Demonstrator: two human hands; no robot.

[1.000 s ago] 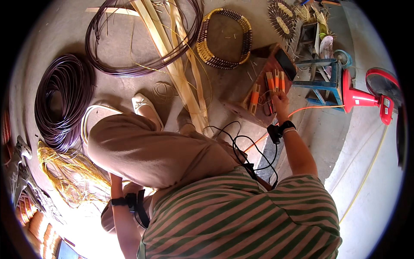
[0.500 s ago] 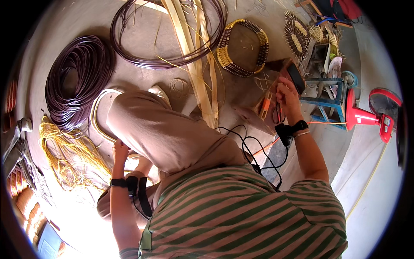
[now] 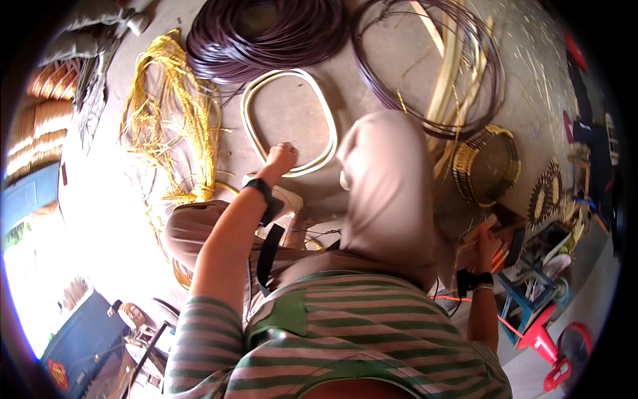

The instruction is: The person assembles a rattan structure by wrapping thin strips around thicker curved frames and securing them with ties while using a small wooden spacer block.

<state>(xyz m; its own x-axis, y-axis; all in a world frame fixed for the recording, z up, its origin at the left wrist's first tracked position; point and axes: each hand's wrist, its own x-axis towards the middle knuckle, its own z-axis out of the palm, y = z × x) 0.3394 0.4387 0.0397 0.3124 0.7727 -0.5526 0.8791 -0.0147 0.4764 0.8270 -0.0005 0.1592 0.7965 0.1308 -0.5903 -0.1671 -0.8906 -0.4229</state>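
My left hand is closed on the near-left side of a pale hoop, shaped like a rounded rectangle with a double rim. Beyond my raised right knee, my right hand is at a reddish-brown wooden box. Blur hides the fingers, so I cannot tell what they hold. An orange piece shows beside that hand.
Dark brown coils lie at the far side, with a looser coil and pale strips to their right. A golden strand bundle lies left. At right stand a woven ring and a red fan.
The view has swung left, and the hoop now shows whole beyond my left hand, which still grips it. My right hand remains at the wooden box.
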